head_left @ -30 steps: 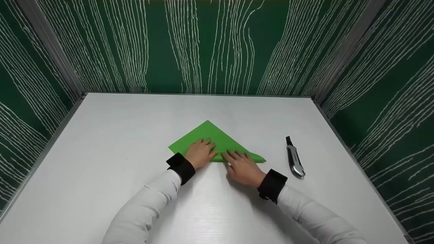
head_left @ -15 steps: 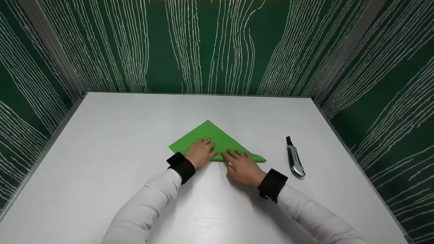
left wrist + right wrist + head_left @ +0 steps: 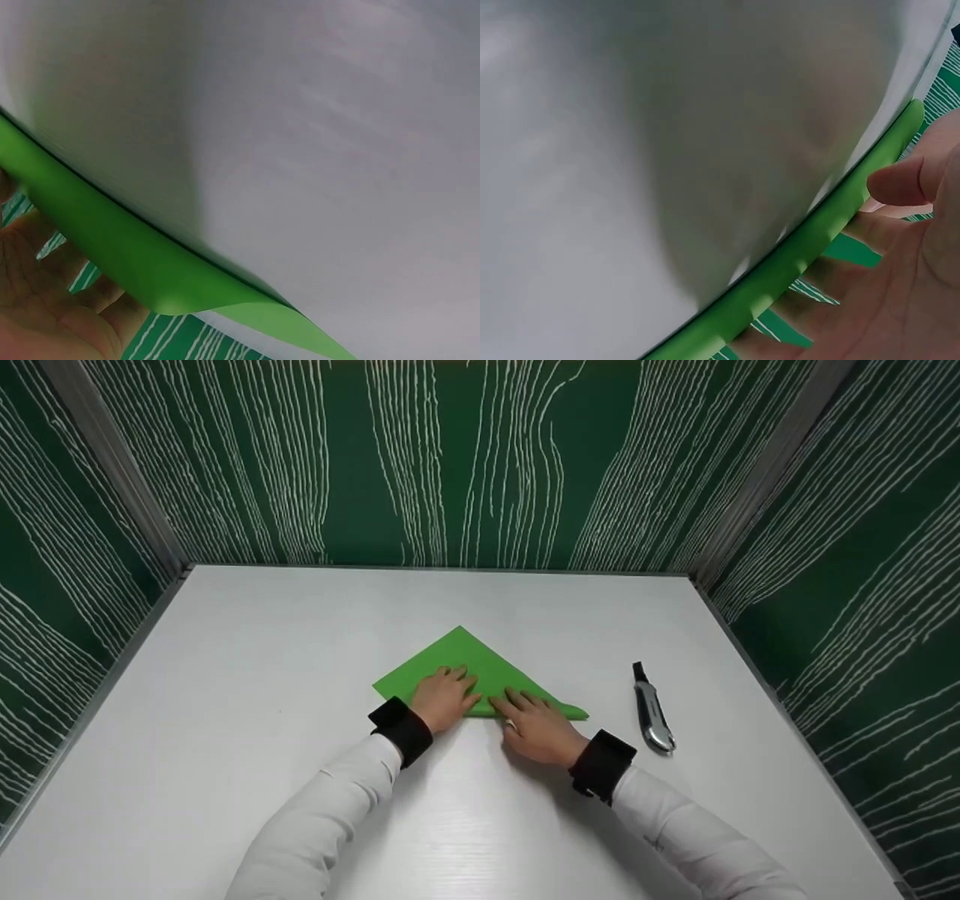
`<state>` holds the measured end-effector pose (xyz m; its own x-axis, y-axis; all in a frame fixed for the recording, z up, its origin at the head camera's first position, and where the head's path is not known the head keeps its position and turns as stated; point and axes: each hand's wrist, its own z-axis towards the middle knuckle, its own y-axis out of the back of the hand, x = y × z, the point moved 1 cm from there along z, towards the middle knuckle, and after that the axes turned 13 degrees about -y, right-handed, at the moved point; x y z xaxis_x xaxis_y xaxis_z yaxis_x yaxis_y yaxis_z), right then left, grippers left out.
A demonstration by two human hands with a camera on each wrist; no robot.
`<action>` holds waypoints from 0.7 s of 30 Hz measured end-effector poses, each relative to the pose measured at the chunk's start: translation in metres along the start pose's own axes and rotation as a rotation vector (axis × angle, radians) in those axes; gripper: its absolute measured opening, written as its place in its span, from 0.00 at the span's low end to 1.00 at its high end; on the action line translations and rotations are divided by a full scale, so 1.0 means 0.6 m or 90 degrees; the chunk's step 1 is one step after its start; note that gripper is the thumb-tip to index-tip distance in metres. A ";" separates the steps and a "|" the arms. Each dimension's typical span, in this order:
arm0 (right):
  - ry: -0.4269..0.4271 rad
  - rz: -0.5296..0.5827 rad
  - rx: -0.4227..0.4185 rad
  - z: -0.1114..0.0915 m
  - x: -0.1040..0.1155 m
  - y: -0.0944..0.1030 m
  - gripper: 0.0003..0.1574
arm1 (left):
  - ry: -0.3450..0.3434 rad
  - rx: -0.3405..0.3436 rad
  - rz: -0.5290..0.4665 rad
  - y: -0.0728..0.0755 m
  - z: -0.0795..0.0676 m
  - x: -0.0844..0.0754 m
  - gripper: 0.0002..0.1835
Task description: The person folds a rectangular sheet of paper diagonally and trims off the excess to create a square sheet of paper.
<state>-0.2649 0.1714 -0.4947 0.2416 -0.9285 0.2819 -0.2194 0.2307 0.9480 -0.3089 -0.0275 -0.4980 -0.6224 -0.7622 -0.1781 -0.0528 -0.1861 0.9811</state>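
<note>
A sheet of green paper (image 3: 461, 649), folded into a triangle, lies mid-table with its peak pointing away and its folded edge towards me. On its left half rests my left hand (image 3: 440, 701), fingers spread. My right hand (image 3: 541, 733) lies along the near fold, with extended fingers touching the paper. Past that hand, the paper's right corner bulges up a little. In the left wrist view, the green paper (image 3: 135, 247) curves up at one corner beside the hand (image 3: 45, 307). The right wrist view has the rounded fold (image 3: 810, 240) under the fingers of the hand (image 3: 885, 292).
To the right of the paper lies a grey-and-black utility knife (image 3: 654, 712). The white table (image 3: 247, 660) is bordered at the back and sides by green panels (image 3: 480, 457) with white wavy lines. Each wrist wears a black band.
My right hand has shifted very slightly away from me along the paper. The left hand, the paper and the utility knife stay where they were.
</note>
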 end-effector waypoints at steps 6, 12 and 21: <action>-0.008 -0.003 0.014 0.002 -0.001 0.004 0.34 | -0.001 -0.002 0.013 -0.003 0.001 0.001 0.27; -0.012 -0.009 0.018 0.001 0.000 0.005 0.34 | -0.012 -0.014 0.010 -0.004 -0.002 0.001 0.26; -0.005 -0.009 0.022 0.004 -0.002 0.003 0.34 | -0.015 -0.030 0.015 -0.002 -0.009 -0.004 0.26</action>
<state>-0.2680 0.1722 -0.4936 0.2377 -0.9338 0.2675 -0.2493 0.2075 0.9459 -0.3032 -0.0288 -0.4989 -0.6414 -0.7517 -0.1531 -0.0019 -0.1980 0.9802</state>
